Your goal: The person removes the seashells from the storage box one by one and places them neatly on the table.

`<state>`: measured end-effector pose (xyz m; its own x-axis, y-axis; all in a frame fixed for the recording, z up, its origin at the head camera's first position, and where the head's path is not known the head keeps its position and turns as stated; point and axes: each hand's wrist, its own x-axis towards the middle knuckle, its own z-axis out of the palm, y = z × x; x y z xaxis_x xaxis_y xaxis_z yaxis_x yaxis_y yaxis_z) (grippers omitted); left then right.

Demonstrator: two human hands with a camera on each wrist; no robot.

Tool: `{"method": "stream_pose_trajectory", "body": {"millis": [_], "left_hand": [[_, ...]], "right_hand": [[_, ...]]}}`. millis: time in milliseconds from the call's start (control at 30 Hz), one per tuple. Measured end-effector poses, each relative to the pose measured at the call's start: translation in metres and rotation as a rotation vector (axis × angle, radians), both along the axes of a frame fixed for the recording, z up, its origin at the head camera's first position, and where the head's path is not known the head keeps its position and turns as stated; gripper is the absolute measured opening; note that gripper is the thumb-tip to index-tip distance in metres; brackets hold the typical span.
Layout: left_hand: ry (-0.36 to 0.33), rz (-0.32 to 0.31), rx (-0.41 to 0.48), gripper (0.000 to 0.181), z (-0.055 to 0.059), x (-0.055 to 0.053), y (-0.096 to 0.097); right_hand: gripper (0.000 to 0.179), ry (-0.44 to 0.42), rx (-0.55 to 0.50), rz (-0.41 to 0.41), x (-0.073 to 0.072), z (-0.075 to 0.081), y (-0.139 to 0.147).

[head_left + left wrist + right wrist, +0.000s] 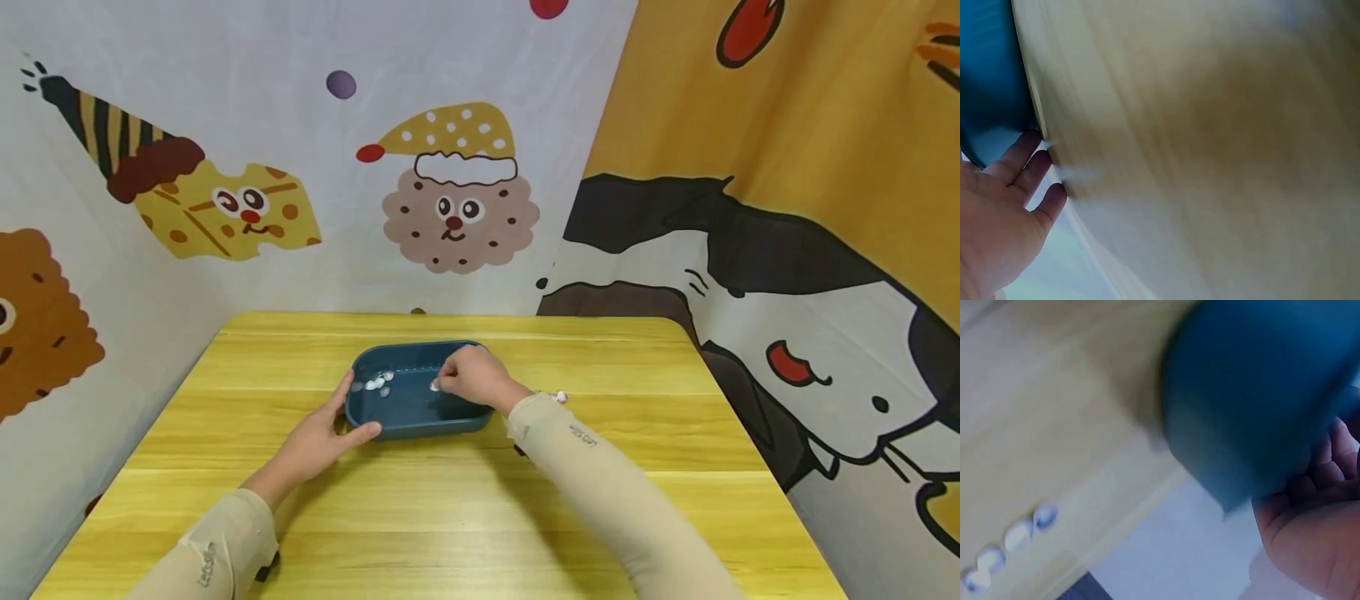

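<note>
A dark blue rectangular tray (408, 429) with rounded corners stands on the wooden table. My left hand (315, 442) rests against its left end, the extended fingers (1022, 153) along the side and the thumb at the near corner. Inside the tray's right half, my right hand (474, 377) pinches a small white round piece (434, 386), mostly covered by the fingertips. Several similar white pieces (379, 382) lie in a loose cluster at the tray's left. In the right wrist view, the tray's wall hides part of my right hand (1310, 531).
More small white round pieces (1018, 535) lie in a row on the table (615, 500) right of the tray; my right sleeve (600, 467) partly covers them in the head view. A cartoon-printed cloth (465, 67) hangs behind the table and along its sides.
</note>
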<state>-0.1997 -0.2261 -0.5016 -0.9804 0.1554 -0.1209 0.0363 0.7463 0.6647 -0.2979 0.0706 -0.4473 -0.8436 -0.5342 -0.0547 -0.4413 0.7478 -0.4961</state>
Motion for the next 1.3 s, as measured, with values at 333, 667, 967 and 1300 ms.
{"method": "stream_pose_trajectory", "body": {"millis": [333, 667, 967, 1300], "left_hand": [[0.009, -0.004, -0.005, 0.115, 0.002, 0.0, -0.002], [0.011, -0.004, -0.008, 0.115, 0.001, -0.001, -0.003], [0.004, -0.009, 0.009, 0.115, 0.001, 0.001, -0.002], [0.019, -0.005, -0.012, 0.115, 0.001, 0.0, -0.001]], "right_hand": [[0.023, -0.093, -0.238, -0.273, 0.005, 0.043, 0.097], [0.036, -0.176, -0.145, -0.423, 0.013, 0.001, 0.209], [0.027, -0.178, -0.08, -0.443, 0.015, -0.033, 0.226], [0.021, -0.173, -0.074, -0.438, 0.011, -0.043, 0.223]]}}
